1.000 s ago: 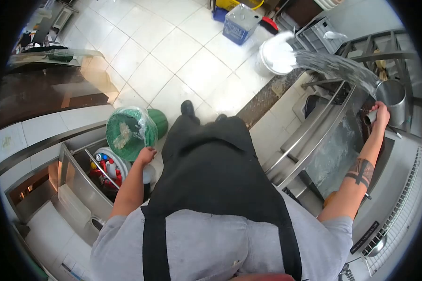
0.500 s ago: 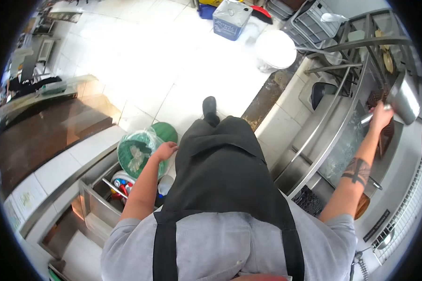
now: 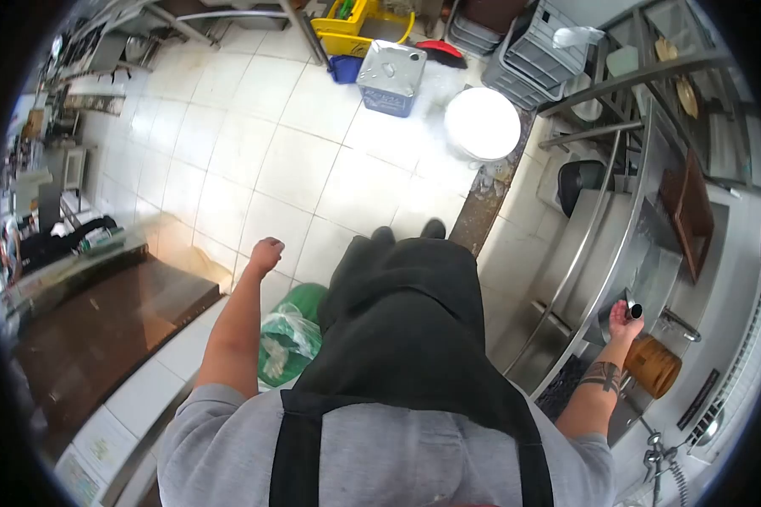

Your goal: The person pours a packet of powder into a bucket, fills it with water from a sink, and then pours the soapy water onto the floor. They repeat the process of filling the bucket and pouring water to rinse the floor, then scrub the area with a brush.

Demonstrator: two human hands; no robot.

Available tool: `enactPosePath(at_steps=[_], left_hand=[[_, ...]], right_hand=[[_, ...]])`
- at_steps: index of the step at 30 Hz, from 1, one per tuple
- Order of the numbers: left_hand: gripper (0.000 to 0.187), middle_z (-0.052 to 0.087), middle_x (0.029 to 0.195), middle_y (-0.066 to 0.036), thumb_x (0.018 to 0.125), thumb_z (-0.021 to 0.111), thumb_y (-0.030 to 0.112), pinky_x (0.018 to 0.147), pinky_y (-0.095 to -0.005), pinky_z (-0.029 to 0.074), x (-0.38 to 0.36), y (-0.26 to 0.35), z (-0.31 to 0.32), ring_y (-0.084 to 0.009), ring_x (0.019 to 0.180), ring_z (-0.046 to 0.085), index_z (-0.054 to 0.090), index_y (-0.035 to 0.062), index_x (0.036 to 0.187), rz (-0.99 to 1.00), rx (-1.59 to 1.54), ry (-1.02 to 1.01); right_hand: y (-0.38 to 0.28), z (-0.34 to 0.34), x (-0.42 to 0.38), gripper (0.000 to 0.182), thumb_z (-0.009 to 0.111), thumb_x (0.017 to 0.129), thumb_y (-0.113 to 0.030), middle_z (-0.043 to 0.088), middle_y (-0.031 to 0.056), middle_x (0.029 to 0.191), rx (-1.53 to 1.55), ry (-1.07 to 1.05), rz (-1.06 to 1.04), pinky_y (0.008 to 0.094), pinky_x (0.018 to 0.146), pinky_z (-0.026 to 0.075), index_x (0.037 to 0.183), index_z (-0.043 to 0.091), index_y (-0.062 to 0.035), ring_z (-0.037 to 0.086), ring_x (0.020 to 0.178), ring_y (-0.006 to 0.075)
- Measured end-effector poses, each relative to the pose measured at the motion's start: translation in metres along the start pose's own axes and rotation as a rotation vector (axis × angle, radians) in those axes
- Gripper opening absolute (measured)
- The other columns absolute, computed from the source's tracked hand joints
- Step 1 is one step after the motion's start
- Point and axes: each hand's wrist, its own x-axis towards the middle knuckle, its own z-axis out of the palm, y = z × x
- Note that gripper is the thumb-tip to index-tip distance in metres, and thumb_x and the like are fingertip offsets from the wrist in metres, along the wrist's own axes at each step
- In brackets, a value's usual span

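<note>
Right hand (image 3: 624, 319), lower right of frame, now grips a steel pot's handle (image 3: 633, 308) low at the counter, pulled back from the far stove; left hand (image 3: 266, 253), loosely curled, has left the green bin (image 3: 289, 336)

- Bright overhead light floods the white floor tiles (image 3: 313, 160), blowing out a patch around the white bucket lid (image 3: 482, 123).
- Glare streaks the steel sink (image 3: 651, 270).
- A fisheye lens bends straight lines and leaves a black ring at the edges.
- The left-side margins are soft and smeared.
</note>
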Motion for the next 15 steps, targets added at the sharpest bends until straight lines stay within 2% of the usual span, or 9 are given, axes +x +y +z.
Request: enactPosePath(at_steps=[1,3,4,5,7,9,11,13,15], left_hand=[[0.037,0.071,0.09,-0.019,0.086,0.06,0.028,0.075,-0.0377,0.054,0.007,0.019,-0.012,-0.0266,0.08,0.069,0.069,-0.0035,0.103,-0.067,-0.1,0.043],[0.035,0.071,0.085,-0.017,0.087,0.06,0.026,0.07,-0.0355,0.054,0.026,0.06,-0.028,-0.0223,0.074,0.068,0.068,-0.0048,0.102,-0.048,-0.085,0.046],[0.035,0.071,0.085,-0.017,0.087,0.06,0.026,0.07,-0.0354,0.054,0.034,0.079,-0.033,-0.0226,0.074,0.068,0.068,-0.0046,0.102,0.003,-0.029,0.034],[0.034,0.071,0.085,-0.016,0.087,0.059,0.025,0.07,-0.0352,0.054,0.041,0.098,-0.034,-0.0229,0.075,0.068,0.068,-0.0044,0.102,0.049,0.025,0.022],[0.034,0.07,0.087,-0.016,0.089,0.06,0.025,0.07,-0.0354,0.053,0.056,0.133,-0.031,-0.0225,0.076,0.068,0.067,-0.0051,0.104,0.144,0.038,0.017],[0.035,0.07,0.089,-0.016,0.089,0.06,0.025,0.071,-0.0357,0.053,0.043,0.18,-0.016,-0.0226,0.077,0.068,0.066,-0.005,0.106,0.143,-0.027,0.012],[0.037,0.07,0.097,-0.017,0.091,0.061,0.026,0.077,-0.0362,0.053,0.051,0.218,0.002,-0.0229,0.083,0.068,0.064,-0.0039,0.112,0.156,-0.027,-0.044],[0.038,0.07,0.099,-0.017,0.091,0.061,0.028,0.081,-0.0354,0.053,0.052,0.246,0.024,-0.0242,0.088,0.068,0.064,-0.0027,0.114,0.227,0.066,-0.085],[0.039,0.07,0.102,-0.018,0.09,0.062,0.029,0.084,-0.0357,0.052,0.07,0.251,0.051,-0.027,0.094,0.068,0.065,-0.0013,0.115,0.319,0.131,-0.095]], right_hand=[[0.002,-0.002,-0.003,0.039,0.049,0.092,-0.035,0.061,0.0188,0.096,0.015,0.02,0.003,0.0489,0.085,0.054,0.105,0.051,0.0016,0.066,0.092,0.0326],[0.008,0.008,-0.007,0.049,0.05,0.092,-0.039,0.055,0.0225,0.115,0.087,0.118,-0.009,0.0557,0.091,0.051,0.116,0.047,0.0031,0.063,0.103,0.0367],[0.008,0.014,-0.007,0.064,0.052,0.092,-0.043,0.045,0.023,0.135,0.152,0.099,-0.013,0.062,0.095,0.046,0.132,0.038,0.0047,0.057,0.115,0.0396],[0.008,0.021,-0.005,0.064,0.052,0.092,-0.043,0.045,0.023,0.135,0.153,0.115,-0.006,0.062,0.095,0.046,0.132,0.038,0.0047,0.057,0.115,0.0396],[0.006,0.042,0.0,0.071,0.057,0.091,-0.043,0.047,0.019,0.138,-0.084,0.111,-0.233,0.0561,0.101,0.043,0.139,0.038,0.0047,0.053,0.121,0.038],[0.005,0.096,-0.024,0.071,0.057,0.091,-0.047,0.049,0.0186,0.14,-0.287,0.139,-0.334,0.048,0.108,0.037,0.139,0.044,0.0039,0.048,0.128,0.0373],[0.017,0.15,-0.042,0.063,0.058,0.092,-0.044,0.053,0.0212,0.136,-0.731,0.394,-0.814,0.0415,0.109,0.034,0.132,0.052,0.0045,0.045,0.13,0.0379],[0.027,0.187,-0.021,0.061,0.06,0.091,-0.04,0.052,0.0235,0.136,-1.156,0.377,-1.234,0.0428,0.108,0.034,0.132,0.051,0.005,0.043,0.13,0.0392],[0.048,0.236,-0.016,0.051,0.064,0.091,-0.032,0.055,0.0217,0.132,-1.198,0.246,-1.58,0.0415,0.106,0.036,0.129,0.055,0.0011,0.046,0.126,0.038]])
